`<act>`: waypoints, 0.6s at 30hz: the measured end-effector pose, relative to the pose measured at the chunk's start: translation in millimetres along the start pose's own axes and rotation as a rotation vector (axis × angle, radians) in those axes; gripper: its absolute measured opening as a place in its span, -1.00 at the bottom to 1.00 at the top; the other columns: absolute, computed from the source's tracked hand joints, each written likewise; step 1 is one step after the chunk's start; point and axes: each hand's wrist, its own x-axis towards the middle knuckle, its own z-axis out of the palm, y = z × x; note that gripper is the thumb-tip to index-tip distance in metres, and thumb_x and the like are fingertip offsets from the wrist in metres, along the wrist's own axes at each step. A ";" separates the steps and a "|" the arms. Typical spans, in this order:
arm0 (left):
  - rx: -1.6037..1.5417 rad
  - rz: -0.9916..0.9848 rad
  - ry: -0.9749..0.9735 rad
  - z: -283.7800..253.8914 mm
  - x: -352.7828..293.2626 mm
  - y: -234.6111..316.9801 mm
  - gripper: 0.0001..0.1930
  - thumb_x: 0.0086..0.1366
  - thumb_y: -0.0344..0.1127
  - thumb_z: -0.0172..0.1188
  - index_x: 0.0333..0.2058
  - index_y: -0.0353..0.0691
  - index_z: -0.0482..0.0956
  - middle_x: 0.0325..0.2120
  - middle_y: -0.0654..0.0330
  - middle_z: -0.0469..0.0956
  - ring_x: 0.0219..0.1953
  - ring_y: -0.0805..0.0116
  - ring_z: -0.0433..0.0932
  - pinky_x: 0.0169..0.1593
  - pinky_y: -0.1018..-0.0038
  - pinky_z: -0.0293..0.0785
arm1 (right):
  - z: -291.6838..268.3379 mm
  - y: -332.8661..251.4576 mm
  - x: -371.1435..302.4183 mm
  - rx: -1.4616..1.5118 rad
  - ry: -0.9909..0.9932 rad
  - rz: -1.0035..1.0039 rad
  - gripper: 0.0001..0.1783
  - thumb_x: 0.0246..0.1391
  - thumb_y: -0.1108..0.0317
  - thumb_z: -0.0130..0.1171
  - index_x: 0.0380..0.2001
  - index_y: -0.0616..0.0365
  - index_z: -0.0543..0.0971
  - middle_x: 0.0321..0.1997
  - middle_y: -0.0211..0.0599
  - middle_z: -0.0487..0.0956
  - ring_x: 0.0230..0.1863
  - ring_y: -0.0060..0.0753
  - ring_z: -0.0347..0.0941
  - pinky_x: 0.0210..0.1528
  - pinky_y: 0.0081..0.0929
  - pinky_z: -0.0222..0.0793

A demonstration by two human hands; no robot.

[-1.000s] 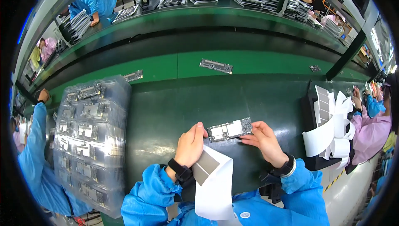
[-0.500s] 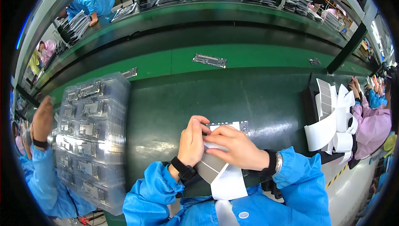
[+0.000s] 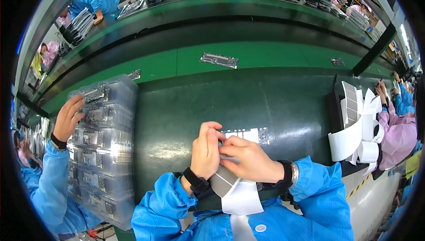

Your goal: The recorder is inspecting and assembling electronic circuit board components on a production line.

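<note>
Both my hands meet over the near part of the bench, around a strip of grey labels [image 3: 224, 180] on white backing paper. The strip hangs down toward my body, its white tail [image 3: 242, 200] curling at the lower end. My left hand [image 3: 204, 150] is closed on the strip's upper part. My right hand [image 3: 251, 159] pinches at the strip's top end, fingertips against the left hand's fingers; what lies between those fingertips is hidden. Just beyond my hands, a circuit board [image 3: 264, 135] with a white area lies on the bench, partly covered by them.
A tall stack of clear trays [image 3: 126, 121] with circuit boards stands at left, a co-worker's hand [image 3: 67, 117] on it. At right is a black holder with curled white label strips [image 3: 346, 145]. Another circuit board [image 3: 219, 60] lies on the green belt [image 3: 283, 57] beyond.
The co-worker's hand at left has moved right onto the tray stack. My hands stay together on the label strip, with only slight finger movement. The view has shifted a little.
</note>
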 end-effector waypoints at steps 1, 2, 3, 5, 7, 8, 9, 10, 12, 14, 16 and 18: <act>-0.018 0.026 0.034 0.1 0.0 0.3 -0.65 0.46 -0.13 -0.30 -0.15 -0.28 0.37 -0.53 0.14 0.55 -0.53 0.34 0.52 -0.40 0.44 0.42 | -0.2 -0.4 0.7 0.080 0.049 0.030 -0.70 -0.16 0.52 0.29 -0.24 0.23 0.59 -0.27 -0.25 0.52 -0.28 -0.24 0.52 -0.25 -0.43 0.47; -0.017 0.025 0.031 0.7 0.0 -2.5 -0.65 0.46 -0.13 -0.30 -0.15 -0.28 0.37 -0.53 0.14 0.55 -0.53 0.34 0.52 -0.40 0.44 0.42 | 0.1 1.4 0.7 0.082 0.051 0.032 -0.70 -0.16 0.52 0.29 -0.24 0.23 0.59 -0.27 -0.25 0.52 -0.28 -0.24 0.52 -0.25 -0.43 0.47; -0.043 0.065 0.049 1.5 -0.3 -7.5 -0.66 0.46 -0.14 -0.28 -0.15 -0.28 0.36 -0.51 0.15 0.56 -0.52 0.37 0.51 -0.40 0.45 0.41 | 0.9 4.1 0.8 0.115 0.084 0.034 -0.70 -0.16 0.52 0.30 -0.25 0.23 0.60 -0.27 -0.24 0.52 -0.27 -0.26 0.52 -0.25 -0.45 0.47; -0.067 0.103 0.065 2.0 -1.4 -6.2 -0.68 0.46 -0.15 -0.26 -0.15 -0.29 0.36 -0.49 0.16 0.56 -0.51 0.40 0.50 -0.39 0.47 0.41 | 0.1 5.8 -0.3 0.151 0.117 0.036 -0.71 -0.16 0.52 0.31 -0.26 0.22 0.61 -0.27 -0.24 0.52 -0.26 -0.28 0.53 -0.24 -0.46 0.47; -0.071 0.026 0.052 1.3 -4.5 4.8 -0.68 0.46 -0.16 -0.26 -0.15 -0.29 0.35 -0.49 0.16 0.56 -0.50 0.40 0.50 -0.39 0.49 0.40 | -2.2 5.3 -2.7 0.161 0.106 -0.005 -0.73 -0.16 0.52 0.32 -0.28 0.18 0.63 -0.27 -0.27 0.53 -0.28 -0.32 0.53 -0.25 -0.46 0.48; -0.070 0.020 0.047 2.4 -3.3 3.0 -0.68 0.46 -0.16 -0.26 -0.15 -0.29 0.35 -0.49 0.16 0.56 -0.50 0.40 0.50 -0.39 0.49 0.40 | -2.2 8.0 -3.3 0.164 0.107 0.002 -0.73 -0.16 0.52 0.32 -0.28 0.18 0.63 -0.27 -0.27 0.53 -0.28 -0.32 0.53 -0.25 -0.46 0.48; -0.046 0.041 0.044 3.4 -2.1 1.0 -0.68 0.46 -0.16 -0.26 -0.15 -0.29 0.36 -0.49 0.16 0.57 -0.51 0.41 0.50 -0.39 0.49 0.40 | -2.2 11.1 -3.9 0.171 0.093 -0.006 -0.75 -0.14 0.50 0.30 -0.28 0.17 0.63 -0.27 -0.27 0.53 -0.29 -0.27 0.52 -0.26 -0.42 0.47; -0.022 0.061 0.041 4.4 -1.0 -1.1 -0.68 0.46 -0.16 -0.26 -0.15 -0.28 0.36 -0.49 0.16 0.57 -0.51 0.41 0.50 -0.40 0.49 0.39 | -1.9 13.8 -4.3 0.178 0.078 -0.012 -0.77 -0.12 0.48 0.28 -0.29 0.15 0.62 -0.27 -0.28 0.53 -0.30 -0.22 0.52 -0.27 -0.38 0.46; -0.018 0.045 0.043 5.4 -2.5 -1.0 -0.68 0.46 -0.16 -0.26 -0.16 -0.28 0.36 -0.49 0.16 0.57 -0.51 0.41 0.50 -0.40 0.49 0.39 | -2.7 11.9 -4.2 0.188 0.077 -0.010 -0.80 -0.12 0.49 0.27 -0.32 0.16 0.61 -0.29 -0.28 0.52 -0.30 -0.21 0.51 -0.27 -0.37 0.45; -0.016 0.030 0.039 6.2 -2.8 -1.2 -0.68 0.45 -0.16 -0.26 -0.16 -0.28 0.37 -0.49 0.16 0.57 -0.52 0.41 0.49 -0.40 0.49 0.39 | -3.5 10.3 -3.5 0.194 0.079 -0.005 -0.83 -0.11 0.49 0.26 -0.35 0.16 0.59 -0.30 -0.27 0.52 -0.29 -0.19 0.50 -0.28 -0.36 0.44; -0.023 0.027 0.027 6.7 -2.4 -1.7 -0.68 0.45 -0.15 -0.26 -0.16 -0.28 0.38 -0.50 0.16 0.56 -0.52 0.41 0.49 -0.40 0.49 0.38 | -4.4 9.2 -2.5 0.219 0.041 0.030 -0.88 -0.09 0.51 0.22 -0.39 0.18 0.54 -0.34 -0.24 0.49 -0.30 -0.16 0.47 -0.28 -0.34 0.42; -0.043 0.023 0.033 6.5 -2.0 -3.9 -0.67 0.45 -0.15 -0.27 -0.16 -0.28 0.38 -0.50 0.17 0.56 -0.52 0.41 0.49 -0.40 0.50 0.38 | -3.0 9.9 -0.8 0.214 0.025 0.035 -0.88 -0.08 0.51 0.20 -0.40 0.18 0.51 -0.34 -0.23 0.48 -0.32 -0.16 0.46 -0.29 -0.33 0.41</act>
